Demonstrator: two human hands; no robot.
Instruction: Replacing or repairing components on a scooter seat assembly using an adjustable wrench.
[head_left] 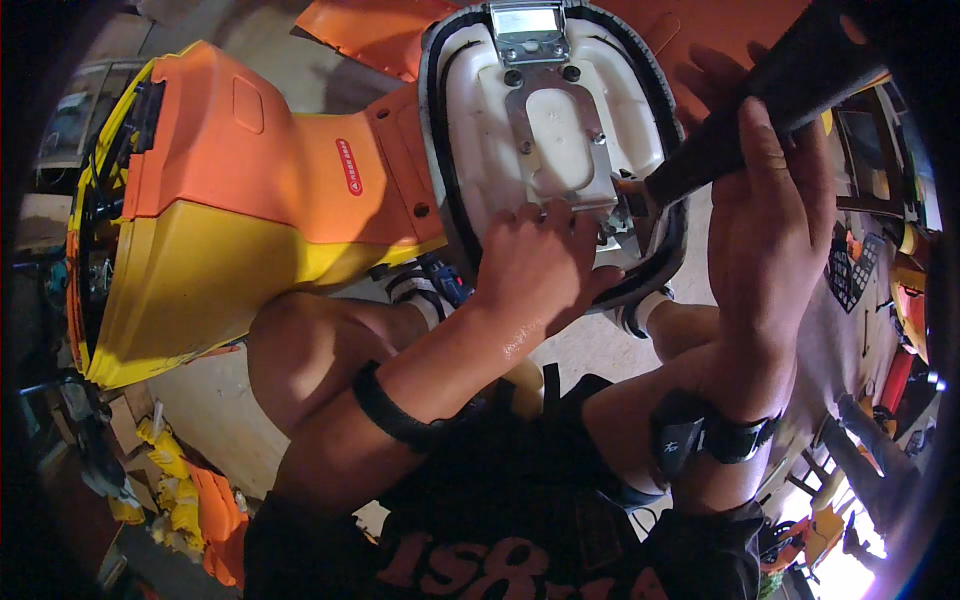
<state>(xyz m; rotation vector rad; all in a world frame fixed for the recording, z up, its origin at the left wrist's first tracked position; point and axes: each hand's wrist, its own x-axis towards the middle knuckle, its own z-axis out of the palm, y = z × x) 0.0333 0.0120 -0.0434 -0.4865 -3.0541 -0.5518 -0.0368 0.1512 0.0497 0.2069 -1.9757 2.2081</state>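
Observation:
An upturned seat-like part (460, 120) with a white plastic underside and dark padded rim lies before me, a metal hinge (528, 30) at its top and a metal plate (515, 110) in its middle. My left hand (535, 260) has bent fingers gripping the plate's lower bracket, the thumb out toward the rim. My right hand (765, 220) holds a long black tapered piece (815, 70) diagonally, its narrow end down at the seat's right side beside the bracket; what that end touches is unclear.
An orange and yellow scooter body (200, 250) stands at the left. An orange panel (360, 35) lies behind. A blue tool (445, 280) is on the floor under the seat, near my feet. Yellow and orange parts (200, 500), a red cylinder (895, 385) and assorted clutter line both sides.

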